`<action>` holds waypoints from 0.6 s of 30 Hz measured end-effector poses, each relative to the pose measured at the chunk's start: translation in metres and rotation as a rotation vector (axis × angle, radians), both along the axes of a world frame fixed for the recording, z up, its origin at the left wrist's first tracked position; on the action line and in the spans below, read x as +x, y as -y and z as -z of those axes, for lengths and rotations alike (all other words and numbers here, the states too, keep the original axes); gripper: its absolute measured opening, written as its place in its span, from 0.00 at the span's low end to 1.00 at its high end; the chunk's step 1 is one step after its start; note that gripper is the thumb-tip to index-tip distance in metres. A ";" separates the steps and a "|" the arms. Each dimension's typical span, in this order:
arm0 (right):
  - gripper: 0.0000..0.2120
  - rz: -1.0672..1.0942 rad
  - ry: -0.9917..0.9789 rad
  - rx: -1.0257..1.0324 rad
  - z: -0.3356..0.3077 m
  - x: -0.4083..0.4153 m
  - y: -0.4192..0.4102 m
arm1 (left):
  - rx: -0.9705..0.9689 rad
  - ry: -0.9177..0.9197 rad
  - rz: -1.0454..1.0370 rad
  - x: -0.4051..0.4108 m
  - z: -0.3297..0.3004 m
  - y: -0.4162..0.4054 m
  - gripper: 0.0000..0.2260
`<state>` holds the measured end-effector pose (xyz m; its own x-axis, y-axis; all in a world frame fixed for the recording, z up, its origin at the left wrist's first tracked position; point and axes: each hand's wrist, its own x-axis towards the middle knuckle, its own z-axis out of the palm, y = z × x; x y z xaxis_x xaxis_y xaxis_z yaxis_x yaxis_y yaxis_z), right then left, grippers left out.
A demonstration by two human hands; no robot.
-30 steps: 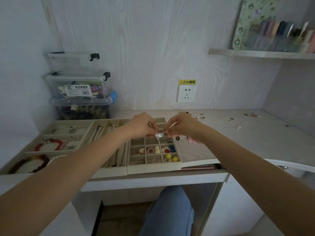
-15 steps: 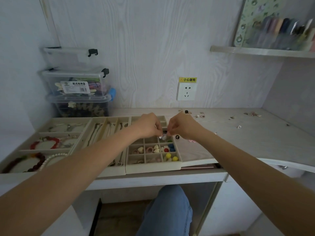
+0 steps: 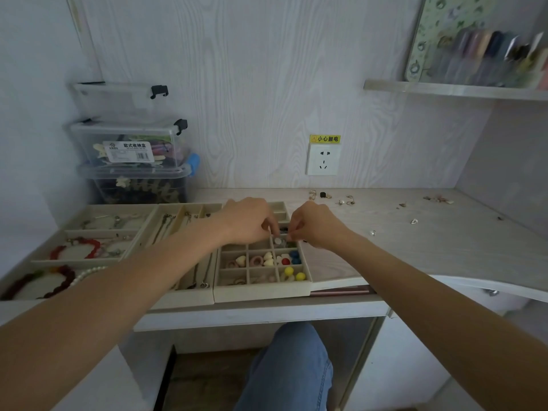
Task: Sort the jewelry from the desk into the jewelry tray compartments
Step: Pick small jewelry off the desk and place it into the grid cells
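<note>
At the centre of the frame, two bare hands meet over a beige grid jewelry tray (image 3: 261,292) on a pale tabletop (image 3: 415,247). The left hand (image 3: 252,222) and right hand (image 3: 315,225) both have curled fingers; between their fingertips is a small silvery piece (image 3: 278,240), just above an upper-right compartment. Which grip actually has it cannot be told. More small jewelry (image 3: 341,200) lies scattered on the tabletop at centre right.
</note>
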<state>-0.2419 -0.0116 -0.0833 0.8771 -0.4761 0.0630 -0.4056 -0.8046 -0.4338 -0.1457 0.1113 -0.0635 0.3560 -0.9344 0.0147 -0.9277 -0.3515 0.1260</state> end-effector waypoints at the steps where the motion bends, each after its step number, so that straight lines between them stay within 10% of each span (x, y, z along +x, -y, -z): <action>1: 0.07 0.003 0.004 -0.004 0.001 0.000 0.000 | 0.026 0.011 0.012 -0.001 0.000 -0.001 0.13; 18: 0.06 0.048 0.013 -0.011 0.000 -0.003 -0.006 | 0.057 0.019 0.012 -0.007 -0.002 -0.002 0.16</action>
